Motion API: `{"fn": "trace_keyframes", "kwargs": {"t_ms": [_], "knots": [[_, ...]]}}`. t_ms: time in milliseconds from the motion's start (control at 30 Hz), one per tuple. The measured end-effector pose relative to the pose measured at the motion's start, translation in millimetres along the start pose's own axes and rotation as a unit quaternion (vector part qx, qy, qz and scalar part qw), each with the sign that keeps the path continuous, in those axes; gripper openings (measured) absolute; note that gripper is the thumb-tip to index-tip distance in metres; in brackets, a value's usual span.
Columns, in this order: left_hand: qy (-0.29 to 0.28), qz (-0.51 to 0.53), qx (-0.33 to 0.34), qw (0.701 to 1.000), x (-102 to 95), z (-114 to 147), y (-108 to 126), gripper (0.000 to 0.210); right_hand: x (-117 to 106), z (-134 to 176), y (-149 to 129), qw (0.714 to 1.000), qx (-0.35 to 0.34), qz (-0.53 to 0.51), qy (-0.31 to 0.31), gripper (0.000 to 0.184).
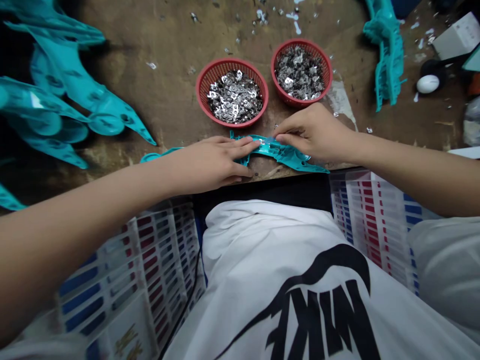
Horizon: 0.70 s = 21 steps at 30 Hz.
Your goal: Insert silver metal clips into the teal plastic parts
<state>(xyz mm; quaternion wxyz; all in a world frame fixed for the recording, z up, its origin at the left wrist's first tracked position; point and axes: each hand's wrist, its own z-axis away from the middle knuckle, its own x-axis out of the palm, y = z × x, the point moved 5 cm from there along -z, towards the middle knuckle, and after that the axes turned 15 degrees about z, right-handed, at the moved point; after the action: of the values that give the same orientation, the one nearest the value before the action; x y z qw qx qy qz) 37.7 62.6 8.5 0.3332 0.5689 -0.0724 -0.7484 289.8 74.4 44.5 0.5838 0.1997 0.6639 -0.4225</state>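
Note:
A curved teal plastic part (291, 159) lies along the table's near edge, hollow side up, with small metal clips in it. My left hand (215, 162) rests on its left portion, fingers stretched out and thumb spread toward me. Above the middle of the part, my right hand (317, 132) is closed in a pinch, thumb against forefinger. Whatever sits between those fingertips is too small or hidden to make out. Just beyond my hands stand a red basket of shiny flat metal clips (235, 97) and a second red basket of darker metal clips (300, 72).
More teal plastic parts (80, 82) are heaped at the left, and others (388, 55) lie at the far right. A white box (457, 37) stands at the right edge. Loose metal bits dot the wooden table (168, 90). Plastic crates (150, 250) flank my lap below.

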Motion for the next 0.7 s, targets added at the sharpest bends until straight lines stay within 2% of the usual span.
{"fn": "trace_keyframes", "kwargs": {"t_ms": [167,267,400,500,600,700], "knots": [[0.012,0.024,-0.004,1.000,2.2,0,-5,0.038,-14,-1,8,0.999,0.030,0.018,0.017,0.042],[0.015,0.033,-0.001,0.999,3.6,1,-7,0.037,-17,-2,17,0.997,0.009,0.078,0.009,0.040],[0.012,0.035,-0.002,0.999,4.1,1,-7,0.038,2,3,39,0.983,-0.030,0.178,-0.034,0.037],[0.017,0.042,-0.001,0.999,3.2,2,-6,0.040,14,9,54,0.981,-0.045,0.185,-0.032,0.036],[0.015,0.031,0.000,0.999,3.1,3,-2,0.040,14,11,52,0.981,-0.044,0.189,-0.013,0.038],[0.006,0.014,-0.004,1.000,5.5,3,6,0.039,11,8,31,0.982,-0.046,0.180,-0.020,0.042]]}}
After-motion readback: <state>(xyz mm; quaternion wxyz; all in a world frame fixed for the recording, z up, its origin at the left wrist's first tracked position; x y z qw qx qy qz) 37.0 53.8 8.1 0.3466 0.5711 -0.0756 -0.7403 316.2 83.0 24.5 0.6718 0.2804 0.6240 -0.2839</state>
